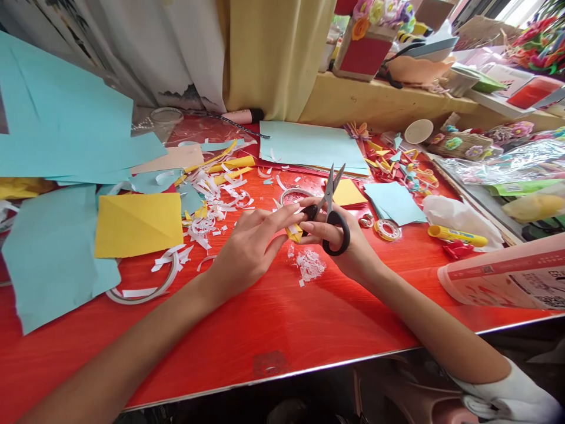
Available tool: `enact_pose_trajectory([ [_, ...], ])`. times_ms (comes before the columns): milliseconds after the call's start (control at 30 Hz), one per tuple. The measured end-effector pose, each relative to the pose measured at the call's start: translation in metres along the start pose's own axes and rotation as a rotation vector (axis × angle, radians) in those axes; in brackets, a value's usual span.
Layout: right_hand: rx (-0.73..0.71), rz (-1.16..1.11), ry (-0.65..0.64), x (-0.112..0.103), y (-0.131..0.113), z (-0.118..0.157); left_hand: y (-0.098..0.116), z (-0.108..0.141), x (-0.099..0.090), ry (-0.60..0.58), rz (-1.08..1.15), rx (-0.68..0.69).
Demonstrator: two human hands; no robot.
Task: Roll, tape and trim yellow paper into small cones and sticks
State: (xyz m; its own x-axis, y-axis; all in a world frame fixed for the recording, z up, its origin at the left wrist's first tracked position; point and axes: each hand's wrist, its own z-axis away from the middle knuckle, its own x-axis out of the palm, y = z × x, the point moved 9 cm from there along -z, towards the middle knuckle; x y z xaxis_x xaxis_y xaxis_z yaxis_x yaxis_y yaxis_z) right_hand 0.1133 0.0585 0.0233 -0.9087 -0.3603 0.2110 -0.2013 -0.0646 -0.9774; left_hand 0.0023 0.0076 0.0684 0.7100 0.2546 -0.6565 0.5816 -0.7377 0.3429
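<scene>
A: What takes up the most room?
B: The red table (212,359). Large blue sheets (66,118) overlap at its left side, and a pale blue stack of paper (309,144) lies at the back, near the curtain (269,59).
A: And next in size?
B: A pinkish cup (507,277) at the right edge, tilted in view, then a yellow sheet (139,227) with crease lines, on the left, resting partly over blue paper.
A: Now the hands?
B: The left hand (247,244) and the right hand (348,241) meet near the middle, above the table. The right has its fingers closed around the black handles of the scissors (330,206); the blades point away from the person, a little apart.
A: What lies beyond that hand?
B: Small blue squares (392,202), fanned slightly, a yellow glue stick (458,235) farther right, and a little tape roll (388,230) just beside the squares.
A: The smallest things?
B: A heap of white snippets (310,265) on the table, and a folded yellow paper (294,232). The left thumb and fingers pinch that paper, between both hands; whether the right fingertips press it too, I cannot tell.
</scene>
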Motion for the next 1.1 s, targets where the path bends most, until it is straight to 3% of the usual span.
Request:
enact_pose_trajectory([
  [433, -0.086, 0.097, -0.019, 0.004, -0.007, 0.004, -0.013, 0.001, 0.001, -0.036, 0.109, -0.149],
  [667, -0.022, 0.066, -0.056, 0.007, 0.001, 0.002, -0.015, 0.002, 0.001, -0.035, 0.241, -0.198],
  [1100, 0.010, 0.083, -0.056, 0.007, 0.002, 0.003, -0.018, 0.003, 0.000, -0.010, 0.269, -0.238],
])
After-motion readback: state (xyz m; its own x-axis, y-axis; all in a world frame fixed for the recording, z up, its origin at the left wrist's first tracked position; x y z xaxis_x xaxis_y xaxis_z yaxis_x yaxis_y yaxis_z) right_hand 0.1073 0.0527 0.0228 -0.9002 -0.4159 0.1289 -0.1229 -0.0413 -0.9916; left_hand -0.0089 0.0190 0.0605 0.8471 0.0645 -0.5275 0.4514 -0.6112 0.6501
